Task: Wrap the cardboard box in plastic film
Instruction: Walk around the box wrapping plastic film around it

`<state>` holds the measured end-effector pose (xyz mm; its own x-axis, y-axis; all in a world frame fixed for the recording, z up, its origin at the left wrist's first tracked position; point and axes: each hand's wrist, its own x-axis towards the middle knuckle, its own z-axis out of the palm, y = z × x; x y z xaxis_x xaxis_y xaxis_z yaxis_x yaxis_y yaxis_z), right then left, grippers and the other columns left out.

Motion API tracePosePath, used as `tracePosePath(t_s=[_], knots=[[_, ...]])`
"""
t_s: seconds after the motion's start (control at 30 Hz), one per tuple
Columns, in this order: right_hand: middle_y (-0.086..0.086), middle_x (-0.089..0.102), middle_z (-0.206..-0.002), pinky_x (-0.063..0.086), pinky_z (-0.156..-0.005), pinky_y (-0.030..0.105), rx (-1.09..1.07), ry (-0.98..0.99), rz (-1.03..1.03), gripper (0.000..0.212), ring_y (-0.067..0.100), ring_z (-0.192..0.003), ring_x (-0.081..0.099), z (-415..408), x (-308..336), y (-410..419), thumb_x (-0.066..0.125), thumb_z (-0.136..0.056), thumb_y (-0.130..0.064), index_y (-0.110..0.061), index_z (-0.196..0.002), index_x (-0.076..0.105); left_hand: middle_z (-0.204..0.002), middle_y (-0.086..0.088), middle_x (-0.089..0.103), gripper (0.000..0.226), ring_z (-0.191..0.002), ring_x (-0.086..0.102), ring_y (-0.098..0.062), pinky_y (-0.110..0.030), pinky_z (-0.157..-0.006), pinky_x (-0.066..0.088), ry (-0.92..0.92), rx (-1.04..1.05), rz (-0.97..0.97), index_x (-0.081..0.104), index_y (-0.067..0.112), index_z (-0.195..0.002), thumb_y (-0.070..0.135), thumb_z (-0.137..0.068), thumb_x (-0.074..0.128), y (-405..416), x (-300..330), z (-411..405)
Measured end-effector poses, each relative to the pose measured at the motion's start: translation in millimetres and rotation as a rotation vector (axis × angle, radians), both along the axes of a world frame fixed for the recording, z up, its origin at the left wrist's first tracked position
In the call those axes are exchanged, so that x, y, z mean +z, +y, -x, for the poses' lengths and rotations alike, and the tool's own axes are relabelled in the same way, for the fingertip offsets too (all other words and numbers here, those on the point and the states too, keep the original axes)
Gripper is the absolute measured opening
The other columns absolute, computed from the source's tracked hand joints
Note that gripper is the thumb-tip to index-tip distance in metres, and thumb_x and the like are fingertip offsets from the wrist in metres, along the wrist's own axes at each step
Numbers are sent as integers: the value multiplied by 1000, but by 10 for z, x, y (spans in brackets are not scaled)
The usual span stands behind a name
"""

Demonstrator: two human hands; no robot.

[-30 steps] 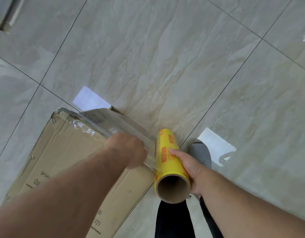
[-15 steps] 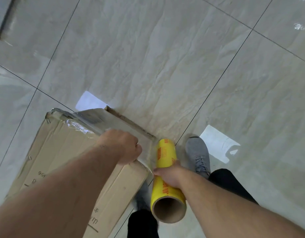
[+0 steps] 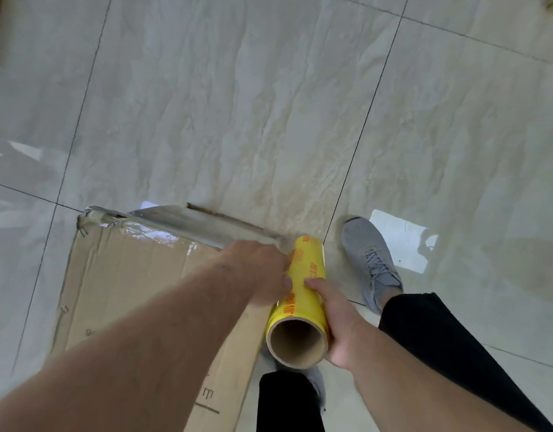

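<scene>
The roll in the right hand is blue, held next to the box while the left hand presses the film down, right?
Not quite: the head view shows the roll is yellow, not blue. The rest holds: the right hand holds it next to the box while the left hand presses the film down.

Grey shoe [image 3: 372, 260] on tiled floor [image 3: 269, 104]

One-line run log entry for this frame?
stage: wrapping | box: on floor, film at far edge | left hand: on box edge | right hand: grips film roll
</scene>
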<state>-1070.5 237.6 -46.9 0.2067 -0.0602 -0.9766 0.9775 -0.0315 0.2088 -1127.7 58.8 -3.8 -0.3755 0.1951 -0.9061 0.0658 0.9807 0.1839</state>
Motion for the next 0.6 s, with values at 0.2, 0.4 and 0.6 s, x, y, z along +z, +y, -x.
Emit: tracePosePath(t_s=[0.2,0.4,0.6], knots=[[18,76,-123,64,-97,51,336,158,-44,88,37,-102,78,-148,-41,198,88,-71,-58,-22,-145,58,-134,1,66,41,-123,61,-26,-41,-103,49,54,-40,-2,66,30,-126,52,-102,41,39,30,-28],[16,50,-165,44,-121,42,702,251,19,108,35,-143,57,-432,-116,-9,74,-96,-58,-21,-177,13,-121,3,68,29,-113,63,-26,-40,-92,52,132,-97,1,64,30,-103,49,-100,42,79,-9,-95],[14,37,-172,43,-123,56,680,212,-9,124,41,-143,55,-663,-157,-209,53,-78,-87,-45,-173,-14,-112,1,67,28,-105,65,-27,-38,-82,54,208,-424,18,70,23,-102,38,-100,47,224,-35,-168]])
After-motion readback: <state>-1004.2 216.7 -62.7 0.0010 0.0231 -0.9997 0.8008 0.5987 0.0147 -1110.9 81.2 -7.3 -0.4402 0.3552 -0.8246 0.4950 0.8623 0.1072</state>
